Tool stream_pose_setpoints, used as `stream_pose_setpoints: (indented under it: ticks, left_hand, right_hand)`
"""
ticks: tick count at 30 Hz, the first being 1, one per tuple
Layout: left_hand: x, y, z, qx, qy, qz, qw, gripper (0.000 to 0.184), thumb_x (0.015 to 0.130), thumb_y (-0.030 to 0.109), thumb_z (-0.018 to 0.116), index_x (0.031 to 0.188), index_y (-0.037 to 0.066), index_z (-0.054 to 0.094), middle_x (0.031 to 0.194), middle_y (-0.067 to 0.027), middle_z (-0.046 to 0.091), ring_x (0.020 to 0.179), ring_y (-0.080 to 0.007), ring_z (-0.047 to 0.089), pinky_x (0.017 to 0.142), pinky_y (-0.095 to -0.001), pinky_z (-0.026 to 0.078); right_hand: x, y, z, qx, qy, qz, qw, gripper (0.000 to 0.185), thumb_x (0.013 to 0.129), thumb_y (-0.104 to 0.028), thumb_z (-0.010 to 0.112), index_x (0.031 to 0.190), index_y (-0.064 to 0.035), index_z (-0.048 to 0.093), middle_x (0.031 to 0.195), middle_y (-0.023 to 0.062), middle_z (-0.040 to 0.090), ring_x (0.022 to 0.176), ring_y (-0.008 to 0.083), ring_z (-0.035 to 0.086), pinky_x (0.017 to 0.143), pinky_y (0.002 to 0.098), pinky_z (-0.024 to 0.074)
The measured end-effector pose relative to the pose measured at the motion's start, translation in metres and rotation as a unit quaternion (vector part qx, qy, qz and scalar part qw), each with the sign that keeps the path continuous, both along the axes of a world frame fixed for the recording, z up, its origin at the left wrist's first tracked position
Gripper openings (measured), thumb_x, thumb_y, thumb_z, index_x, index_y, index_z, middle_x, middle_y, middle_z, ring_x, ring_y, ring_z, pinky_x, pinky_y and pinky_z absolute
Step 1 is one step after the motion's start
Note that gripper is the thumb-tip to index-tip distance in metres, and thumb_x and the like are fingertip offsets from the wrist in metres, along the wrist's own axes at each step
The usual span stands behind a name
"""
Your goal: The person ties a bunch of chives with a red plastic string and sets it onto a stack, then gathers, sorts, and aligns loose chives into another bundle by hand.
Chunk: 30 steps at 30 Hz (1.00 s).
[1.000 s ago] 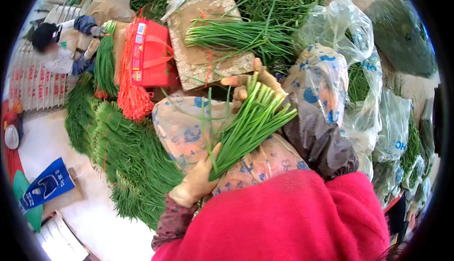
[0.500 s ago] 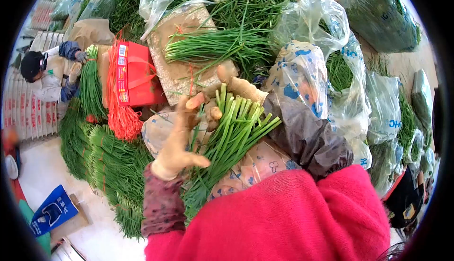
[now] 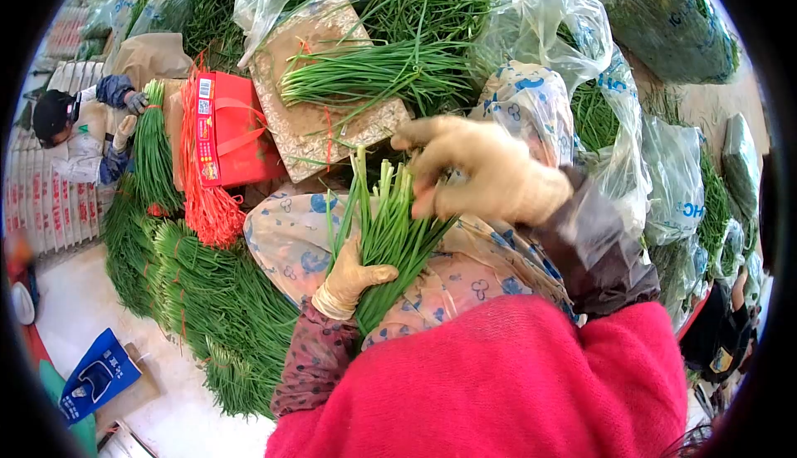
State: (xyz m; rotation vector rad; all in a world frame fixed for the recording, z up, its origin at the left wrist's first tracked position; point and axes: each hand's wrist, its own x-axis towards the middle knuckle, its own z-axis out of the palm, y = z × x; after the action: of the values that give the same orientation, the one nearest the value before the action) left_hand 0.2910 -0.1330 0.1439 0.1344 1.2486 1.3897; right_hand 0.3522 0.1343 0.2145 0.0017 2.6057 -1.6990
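My gloved left hand [image 3: 355,280] is wrapped round the lower part of a bunch of chives [image 3: 386,226], thumb across the front. The pale cut ends point up and away from me, a few standing higher than the others. Close on the right, my gloved right hand [image 3: 490,172] is smeared by motion, with its fingertips beside the stalks. Whether those fingers grip anything does not show. Beyond, a loose bundle of chives [image 3: 374,80] lies on a worn patterned board [image 3: 286,130].
A red box [image 3: 241,138] with red ties [image 3: 212,213] stands left of the board. Tied chive bundles [image 3: 207,284] are heaped at the left. Clear plastic bags [image 3: 610,184] line the right. A co-worker [image 3: 79,138] handles a bundle at the far left.
My left hand has gone from spread fingers beside the bunch to holding it low down. My right hand has come off the stalks' far side and swung right. The bunch stands more upright.
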Motion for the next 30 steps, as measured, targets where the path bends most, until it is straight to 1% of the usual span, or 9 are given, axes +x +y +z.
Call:
stream_pose_setpoints:
  ticks: [1,3,9,14,18,22,26,29,30]
  left_hand:
    - [0.002,0.0,0.001,-0.004,0.005,0.027,1.0,0.078,0.064,0.021,0.082,0.127,-0.005,0.045,0.111,-0.0115,0.061,0.095,-0.0186,0.061,0.085,-0.0325,0.05]
    - [0.002,-0.002,0.002,-0.026,0.011,0.049,0.998,0.078,0.065,0.023,0.082,0.127,-0.005,0.044,0.11,-0.0109,0.061,0.094,-0.0186,0.061,0.085,-0.0322,0.05]
    - [0.012,-0.007,0.008,-0.029,-0.016,0.126,0.991,0.066,0.07,0.015,0.082,0.123,-0.002,0.046,0.109,-0.0082,0.061,0.095,-0.0165,0.06,0.084,-0.0297,0.05]
    - [0.019,-0.011,0.003,-0.037,0.017,0.129,0.991,0.064,0.072,0.011,0.081,0.123,-0.003,0.045,0.108,-0.0095,0.061,0.093,-0.0163,0.061,0.081,-0.0286,0.051]
    - [0.017,-0.012,0.001,-0.051,0.005,0.122,0.991,0.06,0.074,0.004,0.078,0.123,-0.003,0.045,0.107,-0.0099,0.061,0.091,-0.0167,0.062,0.08,-0.0284,0.052]
    - [0.022,-0.009,-0.001,-0.063,-0.034,0.125,0.99,0.057,0.075,0.002,0.076,0.123,-0.003,0.046,0.107,-0.0108,0.062,0.09,-0.0171,0.063,0.08,-0.0286,0.053]
    - [0.024,-0.009,-0.004,-0.035,-0.028,0.117,0.992,0.054,0.076,0.002,0.075,0.123,-0.003,0.048,0.107,-0.0106,0.063,0.09,-0.0171,0.063,0.081,-0.029,0.053]
    - [0.024,-0.008,-0.001,-0.026,-0.03,0.123,0.992,0.052,0.076,0.002,0.075,0.121,-0.003,0.049,0.106,-0.01,0.063,0.09,-0.0168,0.063,0.08,-0.0287,0.053]
    - [0.024,-0.008,0.0,-0.018,-0.036,0.128,0.991,0.052,0.077,0.003,0.075,0.121,-0.003,0.05,0.105,-0.0099,0.063,0.09,-0.0166,0.063,0.08,-0.0286,0.053]
  right_hand:
    - [0.002,-0.01,-0.004,0.094,0.021,0.004,0.995,0.025,0.064,-0.021,0.08,0.078,-0.0058,0.065,0.123,0.017,0.057,0.113,0.0346,0.054,0.094,0.0396,0.0452]
    - [0.006,-0.022,-0.002,0.191,-0.086,-0.006,0.978,0.031,0.063,-0.024,0.079,0.086,-0.0068,0.065,0.13,0.017,0.05,0.12,0.036,0.048,0.097,0.0421,0.0423]
    - [0.016,-0.04,-0.034,0.237,-0.047,-0.08,0.967,0.044,0.065,-0.025,0.078,0.104,-0.008,0.063,0.138,0.0174,0.041,0.126,0.0383,0.04,0.1,0.0435,0.0392]
    - [0.017,-0.038,-0.047,0.077,-0.123,-0.04,0.989,0.032,0.077,-0.025,0.065,0.102,-0.0065,0.067,0.134,0.015,0.048,0.12,0.0342,0.048,0.096,0.0386,0.0442]
    - [0.014,-0.027,-0.052,0.032,-0.148,-0.007,0.988,0.03,0.076,-0.025,0.066,0.099,-0.0064,0.068,0.133,0.0135,0.049,0.121,0.0332,0.048,0.096,0.0384,0.0445]
    - [0.005,-0.023,-0.055,0.332,-0.002,-0.01,0.943,0.017,0.074,-0.014,0.065,0.089,-0.0069,0.067,0.12,0.0111,0.055,0.115,0.0327,0.049,0.088,0.0416,0.0476]
    - [-0.01,0.004,-0.062,0.361,-0.096,0.041,0.927,0.02,0.077,-0.011,0.057,0.095,-0.007,0.066,0.114,0.0092,0.059,0.081,0.0321,0.065,0.069,0.0397,0.0547]
    - [-0.033,0.033,-0.054,0.417,-0.218,0.004,0.883,0.022,0.081,-0.009,0.057,0.102,-0.0072,0.065,0.103,0.0117,0.064,0.084,0.0279,0.066,0.072,0.0368,0.0548]
    - [-0.038,0.054,-0.062,0.408,-0.155,-0.072,0.897,0.023,0.082,-0.011,0.058,0.104,-0.0068,0.065,0.101,0.0124,0.065,0.083,0.0277,0.067,0.072,0.0356,0.0548]
